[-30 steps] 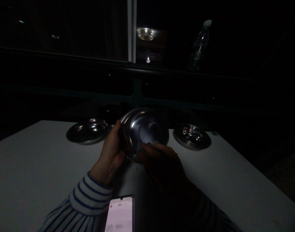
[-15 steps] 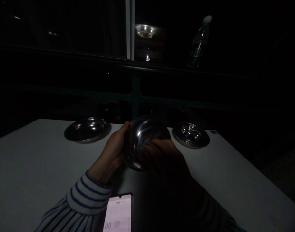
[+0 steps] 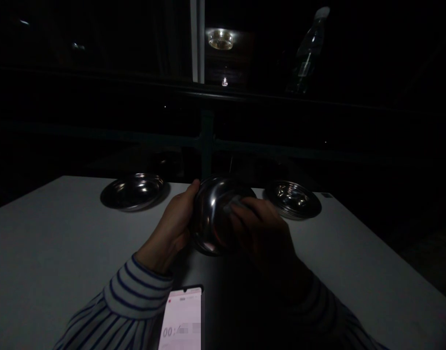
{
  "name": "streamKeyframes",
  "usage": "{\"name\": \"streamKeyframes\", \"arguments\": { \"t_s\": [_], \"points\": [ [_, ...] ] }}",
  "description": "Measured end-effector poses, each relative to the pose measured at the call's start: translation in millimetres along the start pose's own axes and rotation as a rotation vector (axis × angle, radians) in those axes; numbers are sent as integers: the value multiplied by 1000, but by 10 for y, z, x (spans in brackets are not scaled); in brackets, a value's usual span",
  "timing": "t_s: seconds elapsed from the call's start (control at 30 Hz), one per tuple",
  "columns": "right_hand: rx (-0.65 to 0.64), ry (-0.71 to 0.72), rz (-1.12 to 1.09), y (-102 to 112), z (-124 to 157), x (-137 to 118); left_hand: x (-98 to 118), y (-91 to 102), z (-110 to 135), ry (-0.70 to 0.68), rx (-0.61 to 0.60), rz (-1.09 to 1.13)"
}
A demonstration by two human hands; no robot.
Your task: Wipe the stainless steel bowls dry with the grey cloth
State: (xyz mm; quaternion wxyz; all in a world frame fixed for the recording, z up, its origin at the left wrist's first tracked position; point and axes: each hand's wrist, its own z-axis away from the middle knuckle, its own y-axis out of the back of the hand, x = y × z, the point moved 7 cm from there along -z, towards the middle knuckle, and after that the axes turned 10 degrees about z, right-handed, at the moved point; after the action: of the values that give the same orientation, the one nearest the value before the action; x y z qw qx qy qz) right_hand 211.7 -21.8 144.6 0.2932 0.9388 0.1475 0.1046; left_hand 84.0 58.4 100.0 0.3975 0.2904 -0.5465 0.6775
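A shiny steel bowl [image 3: 211,218] is tilted on its edge above the white table [image 3: 55,253], its hollow facing me. My left hand [image 3: 173,228] grips its left rim, thumb at the top. My right hand [image 3: 262,233], in deep shadow, is inside the bowl with its fingers closed on a small pale thing, perhaps a cloth, pressed against the inner wall. Both sleeves are striped.
Two steel plates lie at the table's far edge, one to the left [image 3: 135,191], one to the right [image 3: 293,198]. A lit phone [image 3: 182,318] with a timer lies near me. A plastic bottle [image 3: 310,48] stands on the dark ledge behind. The surroundings are very dark.
The bowl has tipped further and come down a little. My right hand has moved from the lower rim up into the bowl's inside. My left hand slid up the rim.
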Motion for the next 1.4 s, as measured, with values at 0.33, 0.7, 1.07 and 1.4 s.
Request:
{"name": "streamKeyframes", "arguments": {
  "t_s": [0.33, 0.7, 1.07, 1.4],
  "points": [
    [13, 41, -56, 21, 8, -67, -29, 24, -29, 11, -15, -76],
    [-26, -13, -38, -38, 15, -38, -18, 40, -36, -18, 3, -96],
    [-25, -19, -38, -36, 8, -41, -30, 27, -24, -36, 3, -86],
    [-23, -45, -27, -59, 36, -19, -37, 43, -31, -65, 27, -109]
  ]
}}
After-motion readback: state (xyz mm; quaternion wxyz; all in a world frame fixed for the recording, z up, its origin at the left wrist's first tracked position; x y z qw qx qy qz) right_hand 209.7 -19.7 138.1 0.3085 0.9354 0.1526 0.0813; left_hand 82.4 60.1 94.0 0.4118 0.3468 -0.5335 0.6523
